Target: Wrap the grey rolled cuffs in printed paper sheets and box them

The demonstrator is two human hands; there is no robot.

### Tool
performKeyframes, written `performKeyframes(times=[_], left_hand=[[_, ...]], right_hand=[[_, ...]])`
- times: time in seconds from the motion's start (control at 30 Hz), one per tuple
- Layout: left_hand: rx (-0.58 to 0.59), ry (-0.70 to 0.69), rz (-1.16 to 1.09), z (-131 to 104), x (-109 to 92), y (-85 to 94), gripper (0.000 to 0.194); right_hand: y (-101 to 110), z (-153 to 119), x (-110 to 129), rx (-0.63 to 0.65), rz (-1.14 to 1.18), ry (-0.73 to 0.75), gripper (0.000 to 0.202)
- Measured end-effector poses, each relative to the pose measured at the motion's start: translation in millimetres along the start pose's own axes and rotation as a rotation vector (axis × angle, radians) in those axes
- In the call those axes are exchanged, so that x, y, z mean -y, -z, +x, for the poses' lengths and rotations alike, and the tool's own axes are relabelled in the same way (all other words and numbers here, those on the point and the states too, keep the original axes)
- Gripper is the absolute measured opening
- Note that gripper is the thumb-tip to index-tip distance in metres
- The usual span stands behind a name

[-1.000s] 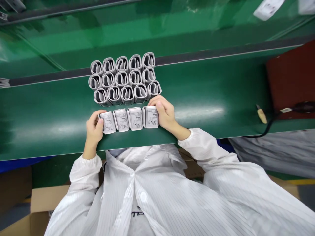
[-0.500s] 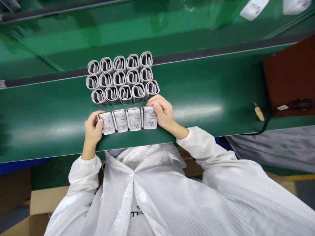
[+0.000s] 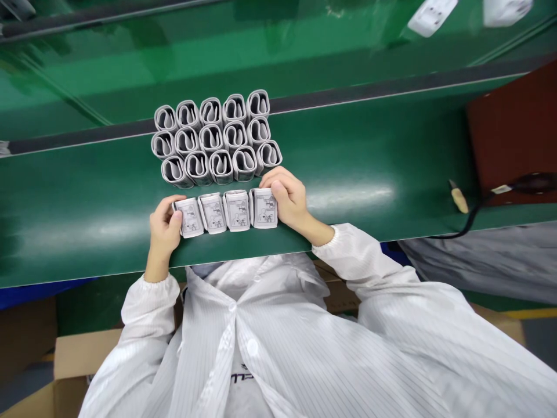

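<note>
Several rolled grey blood pressure cuffs stand in a short row near the bench's front edge, their printed line-drawing sides toward me. At the row's left end, my left hand (image 3: 166,225) is closed on a cuff (image 3: 191,217), thumb on its front side. My right hand (image 3: 287,197) grips the cuff at the right end (image 3: 264,208), with its thumb by the top corner and fingers behind. Two middle cuffs, one left (image 3: 213,213) and one right (image 3: 237,210), stand between them, untouched. Behind, three rows of rolled cuffs (image 3: 211,138) stand on end, coiled ends up.
The green bench (image 3: 348,174) runs across the view. On the right are a small wooden-handled tool (image 3: 458,198), a black cable (image 3: 472,216) and a brown board (image 3: 513,139). White socket-like pieces (image 3: 433,16) lie beyond at top right. An open cardboard box (image 3: 85,354) is below left.
The white socket-like pieces at the top right have shifted left. Both hands and the cuffs hold practically the same positions.
</note>
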State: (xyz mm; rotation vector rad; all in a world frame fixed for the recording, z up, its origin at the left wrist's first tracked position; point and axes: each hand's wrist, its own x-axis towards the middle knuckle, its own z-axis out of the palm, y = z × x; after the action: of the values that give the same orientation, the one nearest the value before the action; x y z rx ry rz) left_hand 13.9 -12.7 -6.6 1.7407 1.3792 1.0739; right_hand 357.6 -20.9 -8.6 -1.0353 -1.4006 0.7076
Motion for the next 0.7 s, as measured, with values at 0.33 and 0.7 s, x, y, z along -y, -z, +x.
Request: performKeyframes(times=[0.33,0.7], left_hand=[[0.013,0.006,0.03,0.0,-2.4,0.9,0.063],[0.016,0.012,0.058,0.5,-3.8,0.2,0.063]], right_hand=[[0.1,-0.6,-2.1,-0.003,0.03,0.066,0.045],[0.4,-0.6,-1.1,-0.002,0.011,0.054,0.047]])
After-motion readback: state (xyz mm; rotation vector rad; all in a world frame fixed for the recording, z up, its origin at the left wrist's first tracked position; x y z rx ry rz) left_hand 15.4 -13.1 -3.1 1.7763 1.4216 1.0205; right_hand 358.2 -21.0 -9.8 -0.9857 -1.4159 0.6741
